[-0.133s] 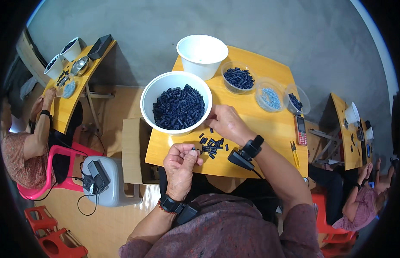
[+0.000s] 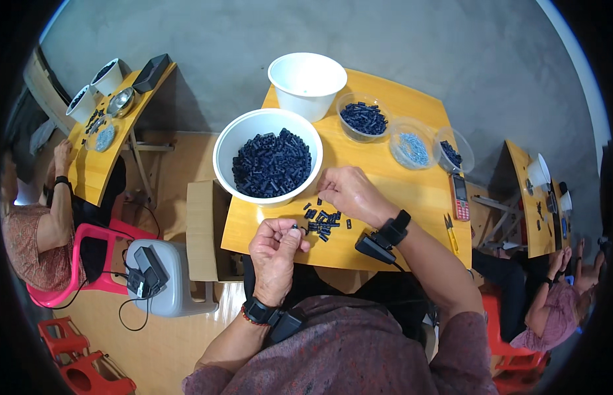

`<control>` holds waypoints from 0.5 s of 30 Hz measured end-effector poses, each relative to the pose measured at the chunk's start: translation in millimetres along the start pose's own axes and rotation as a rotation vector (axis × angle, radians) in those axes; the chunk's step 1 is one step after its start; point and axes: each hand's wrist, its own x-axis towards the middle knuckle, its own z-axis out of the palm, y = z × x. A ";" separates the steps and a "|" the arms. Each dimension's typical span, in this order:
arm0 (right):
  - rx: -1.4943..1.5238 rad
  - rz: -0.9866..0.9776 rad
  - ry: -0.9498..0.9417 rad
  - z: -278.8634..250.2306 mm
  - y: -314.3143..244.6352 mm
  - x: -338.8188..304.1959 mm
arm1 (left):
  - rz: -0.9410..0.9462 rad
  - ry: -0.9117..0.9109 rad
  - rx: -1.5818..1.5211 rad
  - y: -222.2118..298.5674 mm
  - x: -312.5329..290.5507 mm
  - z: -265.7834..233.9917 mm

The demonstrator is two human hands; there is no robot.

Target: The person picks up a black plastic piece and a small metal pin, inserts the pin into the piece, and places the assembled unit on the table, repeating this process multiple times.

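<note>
My left hand is closed at the table's front edge, pinching a small black plastic piece between thumb and forefinger. Just to its right lies a loose heap of short black plastic pieces. Above that heap, near the rim of a white bucket, is my right hand. Its fingers are curled together with the tips pointing left; whatever they hold, if anything, is hidden. Many black pieces fill the bucket's lower part.
Another white bucket stands behind. Clear tubs hold black pieces and silvery small parts. A red phone and yellow-handled cutter lie at the right. A cardboard box is beside the table. Other people sit left and right.
My right hand has shifted slightly right, away from the bucket. My left hand keeps its pinch. At the left table, the other person's hands have moved a little.
</note>
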 end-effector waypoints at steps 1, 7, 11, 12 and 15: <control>0.000 0.000 0.002 -2.4 -1.4 -3.6 | -0.002 0.000 -0.008 0.5 0.4 0.5; 0.250 0.056 0.060 2.9 10.7 -9.8 | 0.002 -0.009 0.001 0.2 0.6 3.0; 0.271 0.047 0.074 7.8 4.0 -6.7 | 0.008 -0.008 -0.001 -1.2 1.0 0.9; 0.238 0.046 0.057 8.8 2.7 -7.9 | 0.005 -0.007 -0.002 -0.8 1.2 0.8; 0.224 0.047 0.053 11.1 3.8 -13.0 | 0.000 -0.001 0.001 0.0 0.3 1.3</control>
